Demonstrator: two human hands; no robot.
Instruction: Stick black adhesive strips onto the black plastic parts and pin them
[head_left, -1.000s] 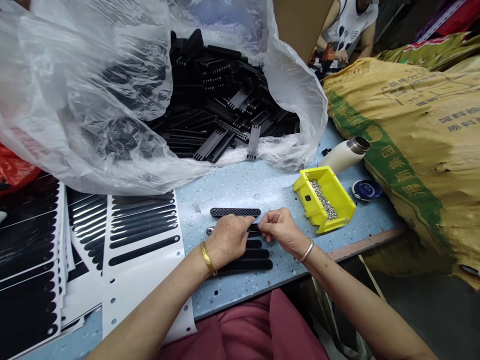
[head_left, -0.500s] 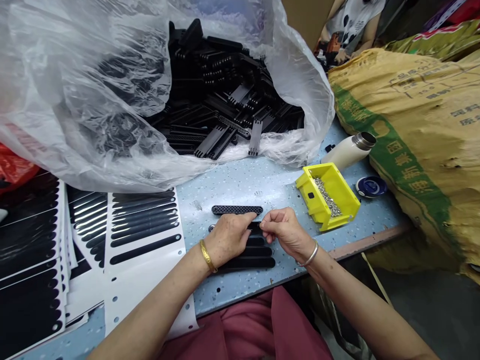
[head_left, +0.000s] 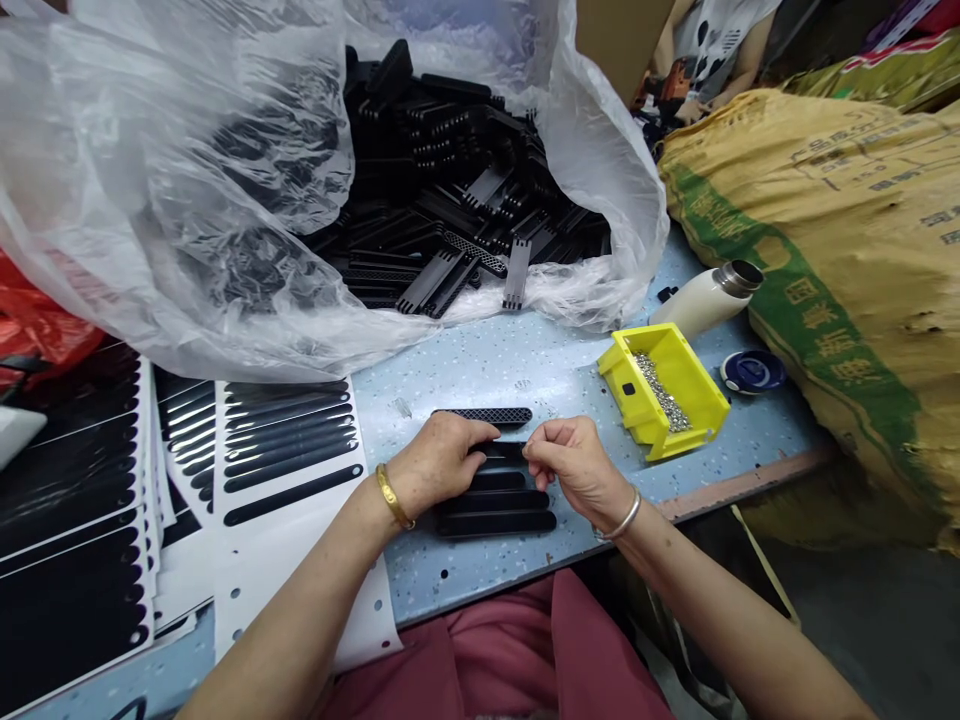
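My left hand (head_left: 435, 462) is closed, thumb and forefinger at the left part of a thin black strip (head_left: 504, 451). At the strip's right end, my right hand (head_left: 566, 462) pinches with thumb and fingertips. Just beyond my hands lies a black bar with a lattice face (head_left: 495, 415), its left part covered by my left hand. Nearer to me, several smooth black bars (head_left: 499, 524) lie side by side on the table; my left hand partly hides the upper ones.
An open plastic bag (head_left: 247, 300) of black parts (head_left: 450, 200) fills the back. To the right are a yellow bin (head_left: 637, 415) of small metal pieces, a white flask (head_left: 701, 305), a blue lid (head_left: 752, 371) and a yellow sack (head_left: 840, 220). Sheets of black strips (head_left: 300, 560) lie left. Another person's arm (head_left: 750, 60) shows behind.
My left hand has drawn back to the left along the strip, away from my right hand. My right hand keeps its pinch in about the same place. The view has shifted slightly.
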